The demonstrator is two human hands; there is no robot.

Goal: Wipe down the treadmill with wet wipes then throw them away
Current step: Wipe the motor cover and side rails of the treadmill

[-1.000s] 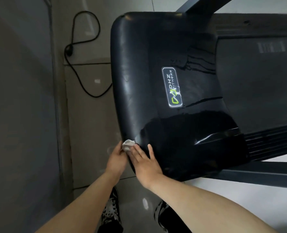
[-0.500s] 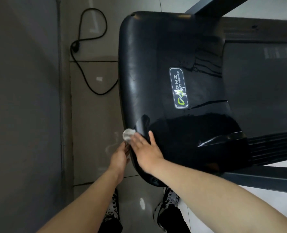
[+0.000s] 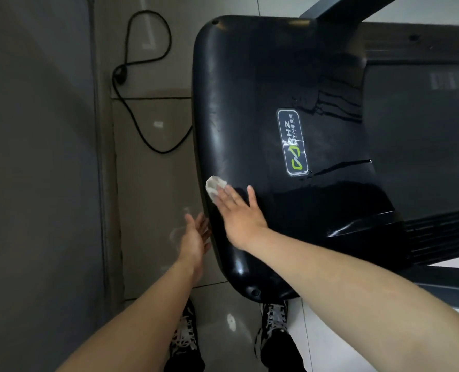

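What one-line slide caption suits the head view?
Right hand presses a wet wipe flat on the treadmill's black cover; left hand open beside its edge.

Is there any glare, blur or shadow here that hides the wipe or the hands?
Head view: glare streaks the glossy treadmill cover around the logo badge; the wet wipe under the right hand reads clearly, slightly soft; the left hand is unobscured; the left wall is dim.

A thin strip of floor (image 3: 153,183) runs between the gray wall (image 3: 35,157) and the black treadmill (image 3: 250,89); a hand fits there. A black cord (image 3: 119,73) loops across its far end. The treadmill top is wide.
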